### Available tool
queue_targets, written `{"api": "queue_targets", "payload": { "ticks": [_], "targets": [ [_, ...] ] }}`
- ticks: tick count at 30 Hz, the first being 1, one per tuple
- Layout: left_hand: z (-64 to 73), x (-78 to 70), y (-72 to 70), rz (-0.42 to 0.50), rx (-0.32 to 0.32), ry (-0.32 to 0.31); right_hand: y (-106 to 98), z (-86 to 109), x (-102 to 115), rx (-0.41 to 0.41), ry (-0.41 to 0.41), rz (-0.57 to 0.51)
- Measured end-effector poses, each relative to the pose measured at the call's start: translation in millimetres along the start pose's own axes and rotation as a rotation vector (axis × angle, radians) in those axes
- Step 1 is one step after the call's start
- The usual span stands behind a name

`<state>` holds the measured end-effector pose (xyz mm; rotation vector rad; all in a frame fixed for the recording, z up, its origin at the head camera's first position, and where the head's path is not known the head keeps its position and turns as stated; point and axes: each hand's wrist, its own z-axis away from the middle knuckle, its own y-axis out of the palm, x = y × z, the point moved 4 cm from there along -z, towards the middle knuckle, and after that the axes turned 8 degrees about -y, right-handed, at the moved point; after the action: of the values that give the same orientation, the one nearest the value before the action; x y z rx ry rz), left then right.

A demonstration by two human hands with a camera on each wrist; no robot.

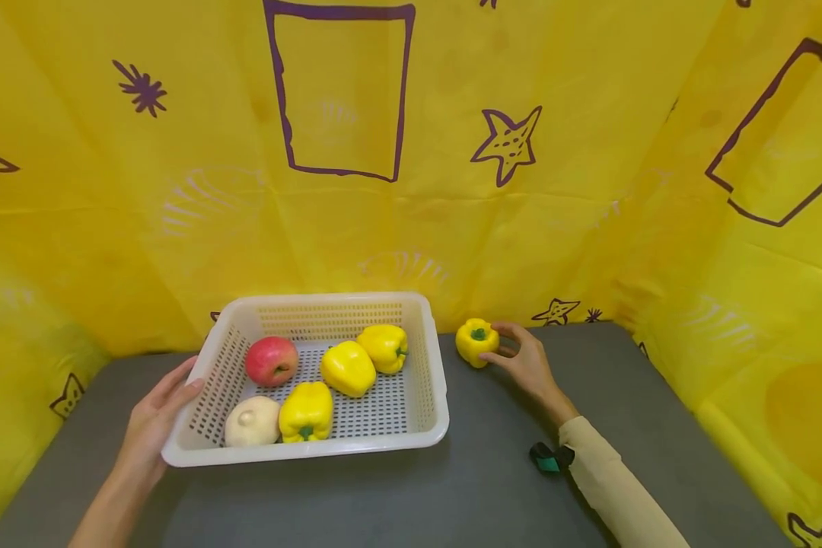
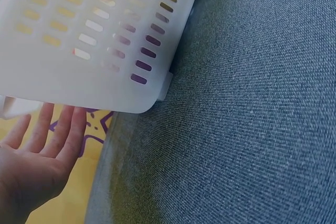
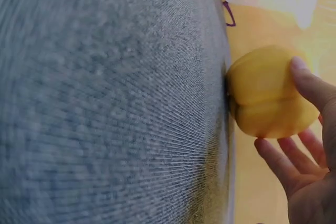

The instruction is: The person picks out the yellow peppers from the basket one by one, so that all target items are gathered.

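Note:
A white plastic basket (image 1: pixel 301 450) sits on the grey table, tilted slightly in the head view. My left hand (image 1: pixel 156 415) holds its left edge, thumb over the rim; in the left wrist view, extended fingers (image 2: pixel 63 129) lie outside the end wall. To the right of the basket, my right hand (image 1: pixel 524 361) grips a yellow bell pepper (image 1: pixel 476 341) from its right side. The right wrist view shows the thumb on one side of this bell pepper (image 3: pixel 268 93) and fingertips on the other, its base right at the tabletop.
Inside the basket are a red apple (image 1: pixel 272 361), a round cream-coloured item with a knob (image 1: pixel 252 422) and several yellow bell peppers (image 1: pixel 306 411). A black strap with a green patch (image 1: pixel 549 460) is by the right wrist. Yellow patterned cloth (image 1: pixel 438 228) encloses the table (image 1: pixel 411 502) behind and at both sides.

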<state>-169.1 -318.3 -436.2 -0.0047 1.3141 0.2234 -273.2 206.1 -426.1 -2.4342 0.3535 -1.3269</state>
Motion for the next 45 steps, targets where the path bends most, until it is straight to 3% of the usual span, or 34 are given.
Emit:
{"api": "queue_targets", "payload": {
  "ticks": [4,11,24,29,36,45],
  "targets": [
    [-0.6,-3.2,0.7,0.007,0.009,0.003,-0.6,-1.3,-0.6,0.019,0.013,0.001],
    [-2.7,-4.2,1.3,-0.010,0.003,-0.015,-0.4,-0.8,-35.8,0.039,0.048,0.021],
    [-2.1,-1.1,-0.8,-0.003,0.022,-0.011,-9.0,-1.6,-30.6,0.079,-0.090,0.123],
    [-1.7,0.0,-0.9,-0.009,0.017,-0.013,-16.0,-5.5,-20.6,0.101,-0.125,0.188],
    [-1.6,4.3,1.5,0.001,0.020,-0.030,-23.9,-12.4,11.7,0.141,-0.200,0.270],
    [0.2,-0.1,-0.9,-0.031,-0.011,-0.025,-6.6,-20.6,50.1,0.203,-0.290,0.304]
  ]
}}
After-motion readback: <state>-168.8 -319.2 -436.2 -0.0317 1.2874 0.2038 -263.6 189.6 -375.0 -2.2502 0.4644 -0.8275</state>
